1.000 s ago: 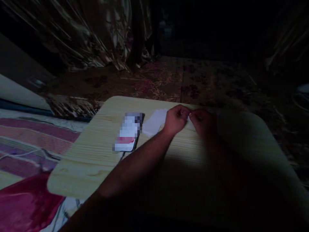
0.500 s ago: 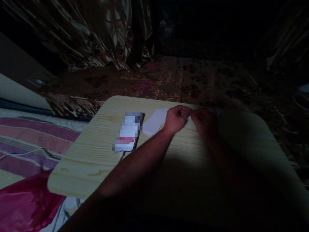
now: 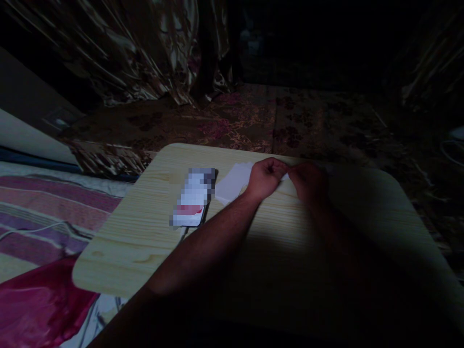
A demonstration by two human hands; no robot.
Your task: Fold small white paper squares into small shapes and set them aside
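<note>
My left hand (image 3: 266, 178) and my right hand (image 3: 308, 181) meet near the far edge of a light wooden table (image 3: 145, 232). Both pinch a small white piece of paper (image 3: 284, 177) between their fingertips; most of it is hidden by the fingers. A larger white sheet of paper (image 3: 234, 182) lies flat just left of my left hand, partly under it. A phone with a blurred lit screen (image 3: 194, 198) lies on the table further left. The room is dark, and my right hand is in shadow.
A cable (image 3: 184, 233) runs from the phone toward me. Striped bedding (image 3: 47, 212) and a red plastic bag (image 3: 39, 304) lie left of the table. A patterned carpet (image 3: 253, 121) and shiny curtains (image 3: 137, 53) lie beyond.
Both hands stay together at the same spot on the small paper, with only slight finger movement. The camera view shifted a little.
</note>
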